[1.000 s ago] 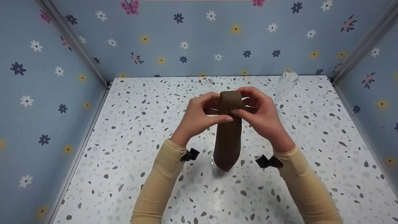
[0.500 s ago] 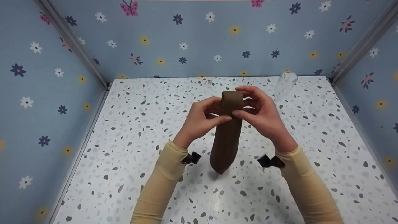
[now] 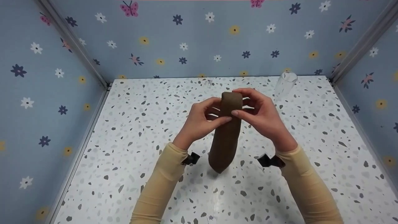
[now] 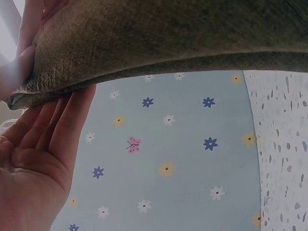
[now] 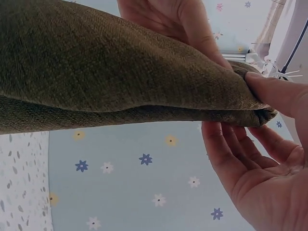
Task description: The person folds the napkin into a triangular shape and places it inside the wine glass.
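A brown woven necktie [image 3: 224, 143] hangs between my hands in the head view, its top folded over and its pointed end low, close over the tabletop. My left hand [image 3: 200, 121] pinches the left side of the fold, thumb in front and fingers behind. On the other side, my right hand [image 3: 262, 116] holds the fold the same way, its thumb tip near the left thumb. The right wrist view shows the doubled cloth [image 5: 120, 72] with the right thumb over it and fingers beneath. Close along the top of the left wrist view runs the same cloth [image 4: 168, 33].
A clear glass or plastic tumbler [image 3: 286, 82] stands at the back right of the speckled white table [image 3: 130, 174]. Blue flower-patterned panels [image 3: 199, 37] enclose the back and both sides. Black camera mounts [image 3: 191, 158] sit at both wrists.
The necktie's pointed end has swung a little to the left. My left hand has shifted slightly right and its thumb now lies at the fold's lower edge. The right hand has hardly moved.
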`<action>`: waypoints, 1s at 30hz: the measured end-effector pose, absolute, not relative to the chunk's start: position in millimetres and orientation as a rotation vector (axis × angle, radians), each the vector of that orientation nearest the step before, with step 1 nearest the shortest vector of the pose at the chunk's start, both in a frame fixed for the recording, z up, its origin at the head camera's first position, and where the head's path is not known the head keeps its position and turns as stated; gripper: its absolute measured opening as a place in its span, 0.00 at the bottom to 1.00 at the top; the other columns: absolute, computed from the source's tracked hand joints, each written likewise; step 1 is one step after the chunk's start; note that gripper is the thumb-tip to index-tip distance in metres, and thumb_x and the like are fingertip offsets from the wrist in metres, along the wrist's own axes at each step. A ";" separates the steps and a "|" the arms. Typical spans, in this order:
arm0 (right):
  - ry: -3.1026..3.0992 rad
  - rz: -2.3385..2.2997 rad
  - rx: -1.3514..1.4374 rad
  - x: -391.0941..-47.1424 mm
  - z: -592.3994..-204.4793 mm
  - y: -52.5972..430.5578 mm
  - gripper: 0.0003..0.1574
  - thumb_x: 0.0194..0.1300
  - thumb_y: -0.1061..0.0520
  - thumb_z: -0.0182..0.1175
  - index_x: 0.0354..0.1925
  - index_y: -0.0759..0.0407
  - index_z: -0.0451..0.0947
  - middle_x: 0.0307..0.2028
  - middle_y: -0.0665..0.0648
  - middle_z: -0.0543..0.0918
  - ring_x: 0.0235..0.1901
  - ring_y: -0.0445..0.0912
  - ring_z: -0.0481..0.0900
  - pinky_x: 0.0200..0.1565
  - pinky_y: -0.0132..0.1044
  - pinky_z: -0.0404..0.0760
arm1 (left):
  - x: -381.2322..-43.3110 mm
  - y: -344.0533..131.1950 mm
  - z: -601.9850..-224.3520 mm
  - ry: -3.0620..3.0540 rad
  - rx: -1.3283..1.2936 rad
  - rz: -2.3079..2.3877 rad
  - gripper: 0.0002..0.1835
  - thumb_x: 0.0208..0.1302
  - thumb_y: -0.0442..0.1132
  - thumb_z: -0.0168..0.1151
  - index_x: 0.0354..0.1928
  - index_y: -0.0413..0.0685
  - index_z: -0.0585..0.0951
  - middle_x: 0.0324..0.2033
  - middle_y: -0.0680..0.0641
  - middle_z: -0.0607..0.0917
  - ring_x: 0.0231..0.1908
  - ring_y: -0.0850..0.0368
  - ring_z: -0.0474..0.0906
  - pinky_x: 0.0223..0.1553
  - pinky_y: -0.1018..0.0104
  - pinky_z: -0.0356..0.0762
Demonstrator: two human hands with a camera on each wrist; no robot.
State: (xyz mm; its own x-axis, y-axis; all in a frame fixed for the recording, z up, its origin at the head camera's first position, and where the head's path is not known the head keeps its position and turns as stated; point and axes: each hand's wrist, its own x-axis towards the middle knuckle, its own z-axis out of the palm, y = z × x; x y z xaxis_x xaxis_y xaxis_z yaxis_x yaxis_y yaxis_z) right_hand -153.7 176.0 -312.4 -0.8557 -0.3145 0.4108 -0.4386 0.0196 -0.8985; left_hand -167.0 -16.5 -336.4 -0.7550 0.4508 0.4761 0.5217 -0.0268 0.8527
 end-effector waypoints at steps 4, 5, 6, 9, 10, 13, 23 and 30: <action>-2.157 1.981 0.814 -153.2 -313.0 175.9 0.27 0.51 0.71 0.62 0.51 0.67 0.70 0.43 0.64 0.74 0.38 0.56 0.75 0.37 0.44 0.78 | -165.9 -16.3 -333.3 -2.141 -1.077 -1.935 0.20 0.51 0.35 0.65 0.47 0.41 0.75 0.37 0.47 0.80 0.35 0.54 0.79 0.35 0.59 0.77; -2.157 1.974 0.816 -153.0 -313.0 175.8 0.27 0.51 0.70 0.62 0.51 0.67 0.70 0.43 0.63 0.75 0.38 0.56 0.76 0.37 0.44 0.77 | -165.7 -16.2 -332.9 -2.137 -1.077 -1.936 0.20 0.51 0.35 0.65 0.48 0.41 0.74 0.36 0.48 0.80 0.35 0.54 0.79 0.35 0.59 0.77; -2.160 1.966 0.815 -152.9 -312.9 175.7 0.27 0.50 0.70 0.62 0.51 0.67 0.70 0.43 0.63 0.75 0.38 0.56 0.76 0.37 0.45 0.77 | -165.7 -16.2 -332.8 -2.134 -1.077 -1.939 0.20 0.51 0.35 0.66 0.48 0.41 0.74 0.36 0.48 0.80 0.35 0.54 0.79 0.36 0.59 0.77; -2.176 1.937 0.817 -152.4 -313.3 175.2 0.27 0.50 0.70 0.62 0.51 0.66 0.70 0.43 0.62 0.75 0.38 0.55 0.76 0.37 0.46 0.77 | -165.6 -16.8 -335.1 -2.136 -1.085 -1.945 0.22 0.49 0.34 0.66 0.48 0.41 0.74 0.36 0.48 0.81 0.36 0.54 0.79 0.36 0.59 0.77; -2.182 1.927 0.816 -152.1 -313.4 175.0 0.27 0.50 0.70 0.62 0.51 0.66 0.70 0.43 0.62 0.75 0.38 0.55 0.76 0.38 0.46 0.77 | -165.6 -17.0 -336.5 -2.138 -1.090 -1.946 0.22 0.49 0.34 0.67 0.48 0.41 0.74 0.37 0.49 0.81 0.37 0.54 0.79 0.36 0.58 0.77; -2.191 1.912 0.815 -151.5 -314.4 174.9 0.26 0.51 0.69 0.63 0.50 0.65 0.71 0.43 0.60 0.75 0.38 0.54 0.76 0.38 0.47 0.77 | -166.2 -17.4 -343.7 -2.145 -1.099 -1.971 0.23 0.48 0.33 0.67 0.48 0.42 0.74 0.37 0.49 0.81 0.37 0.55 0.79 0.37 0.58 0.77; -2.114 1.940 0.804 -151.8 -313.4 176.7 0.24 0.50 0.71 0.62 0.48 0.67 0.71 0.41 0.63 0.75 0.37 0.56 0.76 0.36 0.47 0.77 | -161.0 -12.3 -385.1 -2.313 -1.041 -1.997 0.18 0.45 0.35 0.70 0.42 0.47 0.78 0.35 0.53 0.82 0.34 0.59 0.79 0.36 0.64 0.76; -2.116 1.908 0.837 -150.5 -312.6 177.1 0.25 0.49 0.72 0.62 0.48 0.67 0.70 0.43 0.61 0.75 0.39 0.55 0.76 0.38 0.48 0.77 | -164.3 -15.8 -394.8 -2.347 -0.970 -1.860 0.15 0.44 0.37 0.71 0.37 0.48 0.79 0.31 0.55 0.82 0.32 0.63 0.78 0.34 0.66 0.75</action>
State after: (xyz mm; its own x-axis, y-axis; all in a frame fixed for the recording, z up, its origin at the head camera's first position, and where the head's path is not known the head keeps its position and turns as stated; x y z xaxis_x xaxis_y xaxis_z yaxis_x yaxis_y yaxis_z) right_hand -150.5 177.1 -312.6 -0.8273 -0.2889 0.4817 -0.5089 0.0227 -0.8605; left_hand -164.3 -15.8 -394.8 -0.8101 0.4630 0.3598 0.4560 0.1118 0.8829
